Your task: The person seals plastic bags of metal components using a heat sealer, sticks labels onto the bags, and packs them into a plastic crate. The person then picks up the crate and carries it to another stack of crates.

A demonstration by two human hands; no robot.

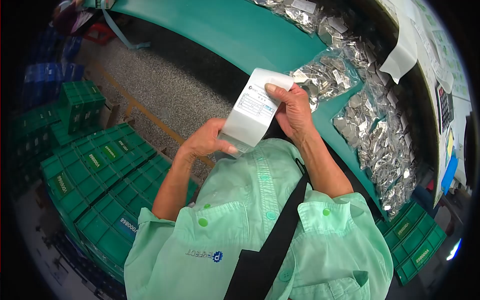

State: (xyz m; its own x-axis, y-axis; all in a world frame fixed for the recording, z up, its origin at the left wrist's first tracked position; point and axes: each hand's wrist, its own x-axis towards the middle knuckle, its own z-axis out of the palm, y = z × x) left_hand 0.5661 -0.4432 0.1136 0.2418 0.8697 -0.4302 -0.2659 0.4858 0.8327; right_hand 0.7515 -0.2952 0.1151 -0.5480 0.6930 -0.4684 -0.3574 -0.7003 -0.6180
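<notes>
A white paper slip (250,112) with a printed table on it is held in front of my body, tilted. My left hand (207,140) pinches its lower end between thumb and fingers, where a clear, plastic-like edge shows. At the upper right edge, my right hand (294,107) grips the slip with the thumb on top. Just beyond that hand lies a clear bag of flat metal pieces (327,75) on the green table (210,25). Fingers under the slip are hidden.
More bags of shiny metal pieces (380,145) line the table's right side. Green crates (100,165) are stacked on the left, with others (415,240) at lower right. A calculator (444,107) and hanging paper (401,55) are at right. Another person (75,17) is at upper left.
</notes>
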